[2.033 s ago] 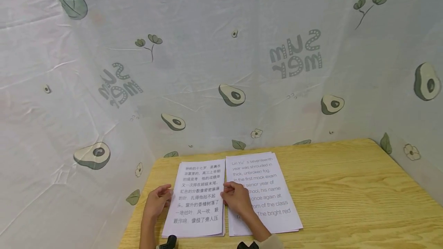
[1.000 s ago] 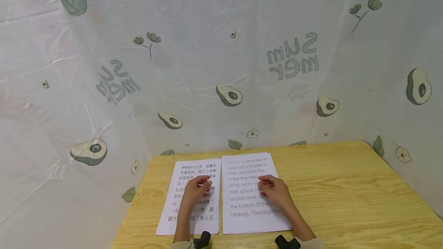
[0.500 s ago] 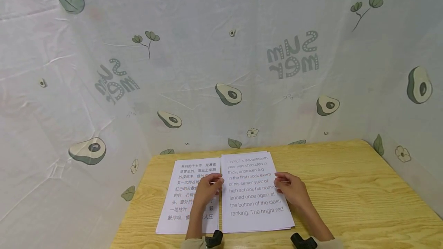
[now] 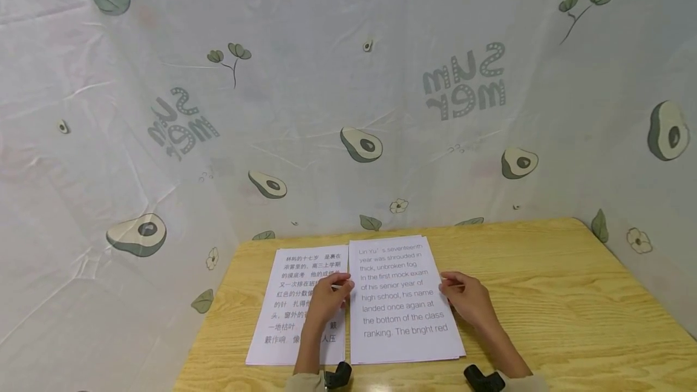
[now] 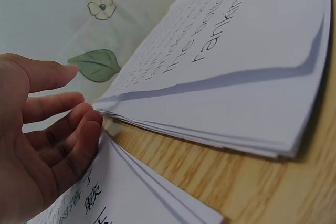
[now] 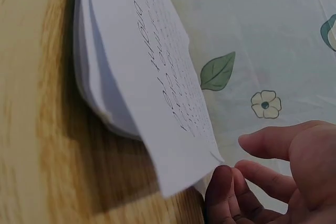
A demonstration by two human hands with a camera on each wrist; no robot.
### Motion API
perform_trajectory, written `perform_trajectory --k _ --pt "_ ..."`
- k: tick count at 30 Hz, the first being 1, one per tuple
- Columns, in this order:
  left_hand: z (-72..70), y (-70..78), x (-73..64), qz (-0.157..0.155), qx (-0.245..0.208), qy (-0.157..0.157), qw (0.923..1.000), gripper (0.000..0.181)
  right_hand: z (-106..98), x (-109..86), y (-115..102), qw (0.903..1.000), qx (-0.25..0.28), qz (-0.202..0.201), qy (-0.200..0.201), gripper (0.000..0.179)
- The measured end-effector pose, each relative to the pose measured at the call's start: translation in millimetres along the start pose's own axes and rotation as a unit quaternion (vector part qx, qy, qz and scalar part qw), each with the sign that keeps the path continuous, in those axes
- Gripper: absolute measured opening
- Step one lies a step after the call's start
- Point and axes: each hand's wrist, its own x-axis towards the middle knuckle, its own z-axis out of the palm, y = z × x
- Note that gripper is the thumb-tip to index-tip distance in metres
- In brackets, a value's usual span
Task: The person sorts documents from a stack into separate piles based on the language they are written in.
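Observation:
Two stacks of printed paper lie side by side. The right stack (image 4: 400,319) has large English text; the left stack (image 4: 294,277) has Chinese text. My left hand (image 4: 325,298) is over the left stack's right part, its fingertips at the right stack's left edge. At that stack's right edge is my right hand (image 4: 469,300). In the left wrist view the left thumb stands apart from the loosely bent fingers (image 5: 73,150), which touch or nearly touch the paper. The right wrist view shows the right fingers (image 6: 220,187) at a lifted sheet corner, the thumb apart.
Both stacks lie on a wooden table (image 4: 544,295), which extends to the right. A pale curtain (image 4: 305,107) printed with avocados and leaves hangs behind and at the sides. Black wrist devices (image 4: 483,378) show at the bottom of the head view.
Both hands have moved right, from the two sides of the Chinese stack to those of the English stack. In the last half second the right hand has shifted slightly outward.

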Motion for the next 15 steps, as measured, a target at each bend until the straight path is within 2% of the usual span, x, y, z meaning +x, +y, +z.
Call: perform_trajectory --k 4,15 --pt "0.4 -1.3 0.4 -0.005 0.007 0.002 1.0000 0.037 -1.0 0.3 1.6 0.9997 -0.026 -0.001 -0.003 0.039" --pt "1.8 -3.5 -0.7 0.011 0.055 0.002 0.9984 0.039 1.4 2.3 3.0 0.9990 -0.038 -0.007 -0.020 0.038"
